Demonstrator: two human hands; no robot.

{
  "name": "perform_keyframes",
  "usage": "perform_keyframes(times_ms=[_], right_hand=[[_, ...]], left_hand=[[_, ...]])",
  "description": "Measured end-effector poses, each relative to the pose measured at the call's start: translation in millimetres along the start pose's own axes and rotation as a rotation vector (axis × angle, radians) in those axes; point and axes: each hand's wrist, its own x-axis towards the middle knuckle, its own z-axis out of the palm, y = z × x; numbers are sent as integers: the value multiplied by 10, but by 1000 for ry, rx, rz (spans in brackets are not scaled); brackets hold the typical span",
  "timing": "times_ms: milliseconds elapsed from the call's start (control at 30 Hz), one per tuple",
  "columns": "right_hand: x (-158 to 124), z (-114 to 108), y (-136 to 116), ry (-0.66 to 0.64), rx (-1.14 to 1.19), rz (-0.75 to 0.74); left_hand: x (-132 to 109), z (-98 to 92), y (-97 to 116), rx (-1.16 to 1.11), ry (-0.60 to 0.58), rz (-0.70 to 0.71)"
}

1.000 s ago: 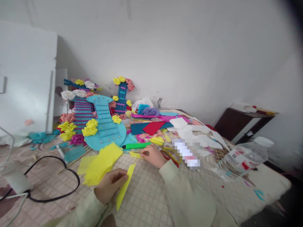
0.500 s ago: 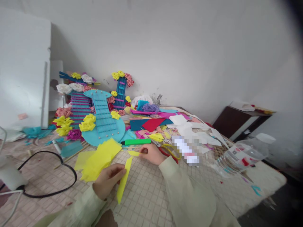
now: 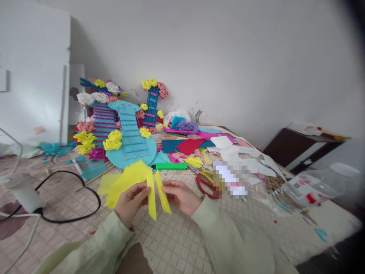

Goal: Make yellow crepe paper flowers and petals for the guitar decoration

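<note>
My left hand (image 3: pixel 131 201) pinches a folded yellow paper strip (image 3: pixel 152 199), which hangs nearly upright. Close by on the right, my right hand (image 3: pixel 180 196) holds a second yellow paper strip (image 3: pixel 162 192) between thumb and fingers. A narrow gap separates the two strips. Behind my left hand a fanned pile of yellow paper sheets (image 3: pixel 129 179) lies on the table. Just beyond the strips is a green utility knife (image 3: pixel 171 166). Scissors with red handles (image 3: pixel 205 188) lie to the right of my right hand.
A light-blue guitar-shaped piece (image 3: pixel 132 133) with yellow paper flowers stands at the back. Left is a white glue gun (image 3: pixel 21 190) with a looped black cord (image 3: pixel 98 205). Coloured paper scraps (image 3: pixel 191 145) cover the back middle; a clear plastic container (image 3: pixel 302 188) sits at right.
My right hand has drawn back toward me, and its strip now stands upright beside the left one. The left strip is raised and more upright. The view has shifted slightly.
</note>
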Motion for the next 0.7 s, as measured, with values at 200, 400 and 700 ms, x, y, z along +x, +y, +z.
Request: perform_keyframes(times_ms=[200,400,700], right_hand=[[-7,27,40,9,18,-22],[-25,39,50,6,-125,-96],[-52,81,28,-1,-199,-138]], left_hand=[[8,-32,-38,61,-15,7],[17,-41,-42,145,6,42],[11,-38,-33,202,11,49]])
